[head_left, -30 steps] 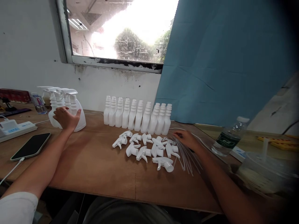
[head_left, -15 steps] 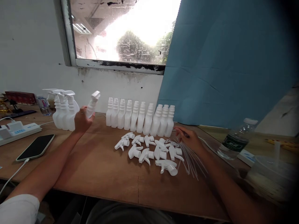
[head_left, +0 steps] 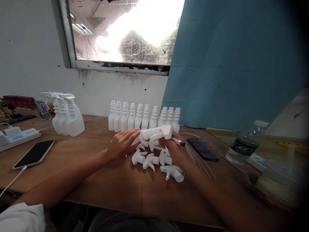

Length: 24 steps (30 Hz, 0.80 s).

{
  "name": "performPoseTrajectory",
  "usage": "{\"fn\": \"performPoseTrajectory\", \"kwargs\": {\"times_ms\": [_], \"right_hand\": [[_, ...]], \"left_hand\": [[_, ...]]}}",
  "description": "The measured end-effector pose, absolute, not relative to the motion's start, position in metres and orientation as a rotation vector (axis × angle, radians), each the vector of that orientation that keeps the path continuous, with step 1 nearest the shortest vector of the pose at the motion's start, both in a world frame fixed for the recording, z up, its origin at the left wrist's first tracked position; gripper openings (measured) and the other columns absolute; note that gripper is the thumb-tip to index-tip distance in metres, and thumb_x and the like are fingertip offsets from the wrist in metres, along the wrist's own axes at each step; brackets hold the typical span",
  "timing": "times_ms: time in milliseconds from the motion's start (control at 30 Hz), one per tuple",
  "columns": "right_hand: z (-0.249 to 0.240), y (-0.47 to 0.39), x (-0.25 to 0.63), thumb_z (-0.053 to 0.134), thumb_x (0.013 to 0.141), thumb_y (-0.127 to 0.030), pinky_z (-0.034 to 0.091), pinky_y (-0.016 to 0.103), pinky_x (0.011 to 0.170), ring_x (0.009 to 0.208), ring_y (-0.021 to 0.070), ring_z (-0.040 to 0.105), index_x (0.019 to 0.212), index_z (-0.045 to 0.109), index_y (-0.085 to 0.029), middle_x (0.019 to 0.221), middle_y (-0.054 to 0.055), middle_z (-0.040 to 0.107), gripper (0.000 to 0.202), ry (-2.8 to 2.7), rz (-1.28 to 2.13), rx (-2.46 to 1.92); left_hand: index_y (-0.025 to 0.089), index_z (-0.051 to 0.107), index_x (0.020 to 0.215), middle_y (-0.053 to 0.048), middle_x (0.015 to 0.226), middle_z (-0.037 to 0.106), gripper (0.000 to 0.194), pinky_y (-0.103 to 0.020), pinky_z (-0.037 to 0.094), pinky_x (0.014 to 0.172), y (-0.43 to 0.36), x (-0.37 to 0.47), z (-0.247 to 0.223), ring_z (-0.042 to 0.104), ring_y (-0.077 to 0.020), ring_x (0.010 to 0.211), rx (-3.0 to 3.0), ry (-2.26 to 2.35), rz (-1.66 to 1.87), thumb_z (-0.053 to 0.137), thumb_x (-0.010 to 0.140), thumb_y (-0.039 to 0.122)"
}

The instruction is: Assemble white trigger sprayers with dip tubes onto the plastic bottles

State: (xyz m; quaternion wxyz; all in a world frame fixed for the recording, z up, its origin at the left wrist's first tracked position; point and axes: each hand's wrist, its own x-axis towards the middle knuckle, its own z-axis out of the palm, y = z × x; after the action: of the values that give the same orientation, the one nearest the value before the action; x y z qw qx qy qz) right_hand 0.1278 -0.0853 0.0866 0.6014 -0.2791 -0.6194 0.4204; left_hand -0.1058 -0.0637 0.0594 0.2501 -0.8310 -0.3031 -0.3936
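Observation:
A white spray bottle (head_left: 150, 134) with a trigger head lies tilted on its side in the air between both hands. My left hand (head_left: 124, 141) is wrapped round its lower part. Near the trigger head, my right hand (head_left: 175, 146) has its fingers closed round a dark-tipped pen (head_left: 178, 141); whether it also grips the head is hard to see. Loose white trigger heads (head_left: 151, 161) lie below on the brown table (head_left: 108, 190). Thin clear tubes (head_left: 201, 162) lie beside the right hand.
Several open white bottles (head_left: 124, 117) stand in a row by the wall. Finished-looking spray bottles (head_left: 74, 120) stand at left, near a phone (head_left: 35, 154) and power strip (head_left: 20, 138). At right are another phone (head_left: 204, 149), a water bottle (head_left: 245, 145) and a cup (head_left: 280, 183).
My left hand has brought the bottle right and down over the trigger heads, tilting it sideways. My right hand has moved left to meet it. The right-hand phone is now uncovered.

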Motion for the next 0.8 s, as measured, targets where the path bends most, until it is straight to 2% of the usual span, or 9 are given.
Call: {"fn": "performPoseTrajectory", "kwargs": {"times_ms": [133,267,367,467,567,700,800], "right_hand": [[0.085,-0.086,0.125,0.077,0.066,-0.027,0.033,0.027,0.050,0.052,0.0105,0.038,0.066,0.057,-0.023,0.057,-0.004,0.046,0.021,-1.324,1.051,-0.594],[0.092,-0.080,0.137,0.074,0.068,-0.026,0.041,0.028,0.054,0.051,0.0105,0.042,0.066,0.054,-0.022,0.054,-0.005,0.046,0.021,-1.125,1.086,-0.493],[0.096,-0.069,0.154,0.078,0.067,-0.030,0.044,0.027,0.056,0.053,0.0091,0.043,0.067,0.049,-0.021,0.058,-0.006,0.046,0.029,-1.014,1.085,-0.412],[0.094,-0.061,0.165,0.085,0.063,-0.033,0.044,0.025,0.054,0.053,0.0080,0.043,0.071,0.049,-0.022,0.060,-0.007,0.045,0.039,-0.964,1.137,-0.447],[0.093,-0.059,0.168,0.089,0.058,-0.031,0.040,0.021,0.048,0.049,0.0054,0.038,0.070,0.048,-0.021,0.057,-0.009,0.040,0.045,-0.899,1.167,-0.468],[0.092,-0.059,0.166,0.088,0.060,-0.032,0.034,0.020,0.043,0.043,0.0036,0.031,0.065,0.044,-0.020,0.055,-0.010,0.035,0.046,-0.929,1.181,-0.438],[0.091,-0.059,0.166,0.087,0.062,-0.033,0.036,0.021,0.045,0.043,0.0036,0.031,0.064,0.042,-0.020,0.054,-0.010,0.035,0.046,-0.963,1.191,-0.431]], "left_hand": [[0.022,0.049,0.132,-0.012,0.127,0.064,0.043,-0.038,0.053,0.092,-0.063,-0.109,0.058,0.063,-0.0249,0.114,-2.290,-0.784,-1.065,0.054,0.093,0.039],[0.021,0.041,0.136,-0.013,0.124,0.065,0.063,-0.038,0.053,0.087,-0.063,-0.113,0.056,0.066,-0.0266,0.106,-2.263,-0.933,-1.174,0.063,0.085,0.051],[0.021,0.049,0.124,-0.009,0.111,0.069,0.050,-0.033,0.054,0.076,-0.064,-0.116,0.056,0.068,-0.0235,0.095,-2.248,-1.089,-1.241,0.063,0.085,0.049],[0.021,0.054,0.115,-0.007,0.104,0.070,0.037,-0.031,0.052,0.075,-0.066,-0.115,0.057,0.067,-0.0221,0.094,-2.252,-0.991,-1.245,0.062,0.087,0.043],[0.020,0.055,0.111,-0.007,0.099,0.069,0.035,-0.029,0.052,0.073,-0.069,-0.113,0.061,0.066,-0.0199,0.088,-2.313,-0.857,-1.302,0.067,0.084,0.040],[0.019,0.059,0.109,-0.006,0.097,0.068,0.035,-0.024,0.050,0.066,-0.072,-0.118,0.070,0.065,-0.0161,0.082,-2.405,-0.796,-1.447,0.071,0.081,0.036],[0.019,0.063,0.106,-0.007,0.098,0.069,0.037,-0.023,0.047,0.062,-0.074,-0.122,0.075,0.064,-0.0158,0.081,-2.444,-0.854,-1.537,0.075,0.076,0.038]]}}
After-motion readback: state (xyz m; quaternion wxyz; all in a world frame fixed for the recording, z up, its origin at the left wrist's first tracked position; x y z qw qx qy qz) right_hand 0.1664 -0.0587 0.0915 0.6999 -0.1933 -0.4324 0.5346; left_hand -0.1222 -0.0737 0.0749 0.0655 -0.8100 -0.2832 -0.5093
